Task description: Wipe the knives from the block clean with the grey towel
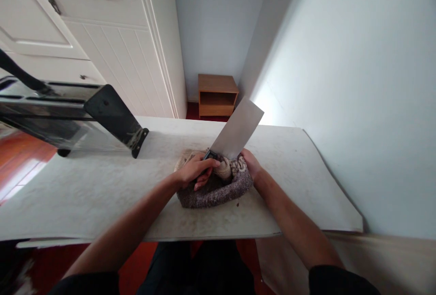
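My left hand (199, 169) is wrapped round the black handle of a cleaver (238, 127). Its broad, rectangular metal blade slants up and to the right, away from me. Below it, a bunched brown and beige fluffy cloth (218, 195) lies on the white table (112, 186). My right hand (250, 163) grips the cloth's right end, close to the lower edge of the blade. The cloth hides part of that hand's fingers. A fold of the cloth stands up between my two hands, and I cannot tell whether the blade touches it.
A black and clear frame-like device (112, 109) with a long handle stands on the table's left. White cabinets (119, 54) rise behind it. A small wooden stand (218, 86) is on the floor beyond the table. A pale wall (368, 81) borders the right side.
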`<state>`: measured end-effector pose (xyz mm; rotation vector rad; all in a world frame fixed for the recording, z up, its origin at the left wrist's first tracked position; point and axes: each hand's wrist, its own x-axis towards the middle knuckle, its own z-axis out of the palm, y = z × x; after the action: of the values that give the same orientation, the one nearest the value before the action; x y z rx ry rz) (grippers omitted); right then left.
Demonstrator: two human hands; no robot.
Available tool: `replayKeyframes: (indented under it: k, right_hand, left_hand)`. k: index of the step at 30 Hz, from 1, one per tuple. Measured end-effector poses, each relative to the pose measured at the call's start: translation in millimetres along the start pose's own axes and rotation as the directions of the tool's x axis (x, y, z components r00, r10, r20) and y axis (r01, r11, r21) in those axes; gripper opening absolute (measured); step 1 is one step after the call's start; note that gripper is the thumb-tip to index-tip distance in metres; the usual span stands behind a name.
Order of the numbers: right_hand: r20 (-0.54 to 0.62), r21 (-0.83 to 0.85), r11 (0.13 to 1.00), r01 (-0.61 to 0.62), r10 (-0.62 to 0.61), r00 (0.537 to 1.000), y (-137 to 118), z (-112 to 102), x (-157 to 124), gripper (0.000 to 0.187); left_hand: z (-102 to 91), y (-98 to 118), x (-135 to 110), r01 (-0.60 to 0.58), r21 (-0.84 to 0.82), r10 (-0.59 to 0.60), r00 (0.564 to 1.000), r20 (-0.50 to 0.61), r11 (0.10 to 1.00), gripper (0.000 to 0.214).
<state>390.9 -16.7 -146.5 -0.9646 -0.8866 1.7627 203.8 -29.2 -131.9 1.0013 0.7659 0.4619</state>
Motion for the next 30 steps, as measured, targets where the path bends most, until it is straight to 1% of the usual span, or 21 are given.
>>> replayKeyframes:
  k: [3,9,11,13,15,16,19,20,22,26,28,30]
  right_hand:
    - [-0.013,-0.014,1.0,0.024,-0.024,1.0,-0.9,1.0,-0.9,0.019]
    - [-0.015,-0.043,0.997,0.066,-0.067,0.998,-3.3,6.1,-6.5,0.024]
    - [-0.04,-0.053,0.996,0.065,-0.067,0.997,-3.3,6.7,-7.8,0.023]
    - [-0.064,-0.064,0.996,0.068,-0.072,0.995,-2.2,6.2,-7.4,0.022]
    - [-0.08,-0.07,0.994,0.085,-0.09,0.993,-0.2,4.4,-5.4,0.023]
    - [-0.088,-0.072,0.993,0.095,-0.101,0.991,1.0,3.2,-4.0,0.023]
    - [-0.118,-0.074,0.991,0.107,-0.115,0.986,4.3,-0.4,-0.3,0.024]
    - [-0.128,-0.066,0.993,0.1,-0.108,0.986,4.8,-1.2,0.5,0.023]
    - [-0.132,-0.031,0.998,0.063,-0.066,0.989,4.9,-2.2,1.3,0.022]
    - [-0.104,0.082,0.994,-0.072,0.081,0.991,2.8,-3.9,2.0,0.02]
    - [-0.096,0.138,0.981,-0.134,0.148,0.984,2.1,-5.7,2.4,0.019]
    - [-0.097,0.173,0.971,-0.167,0.185,0.978,1.9,-8.1,2.6,0.017]
  left_hand:
    - [0.3,2.7,-0.8,-0.007,0.053,0.008,1.0,-0.021,0.999,0.044]
    - [0.1,7.8,-3.6,-0.086,0.267,0.09,0.996,-0.004,0.96,0.051]
    - [-0.7,7.9,-3.5,-0.101,0.309,0.117,0.993,-0.034,0.946,0.05]
    - [-1.6,7.2,-3.0,-0.111,0.367,0.158,0.983,-0.099,0.923,0.047]
    - [-2.4,6.2,-2.1,-0.111,0.451,0.216,0.958,-0.188,0.886,0.043]
    - [-2.8,5.8,-1.7,-0.109,0.501,0.257,0.937,-0.236,0.858,0.042]
    - [-4.2,5.5,-0.5,-0.101,0.64,0.4,0.85,-0.342,0.762,0.042]
    - [-4.7,5.8,-0.3,-0.096,0.669,0.433,0.827,-0.358,0.737,0.042]
    - [-5.7,6.6,-0.3,-0.088,0.696,0.461,0.806,-0.37,0.713,0.042]
    - [-6.9,8.9,-1.5,-0.074,0.709,0.467,0.799,-0.379,0.702,0.04]
    - [-6.9,9.6,-2.6,-0.051,0.704,0.448,0.804,-0.392,0.708,0.038]
    - [-6.9,9.5,-3.5,-0.049,0.699,0.438,0.811,-0.389,0.713,0.035]
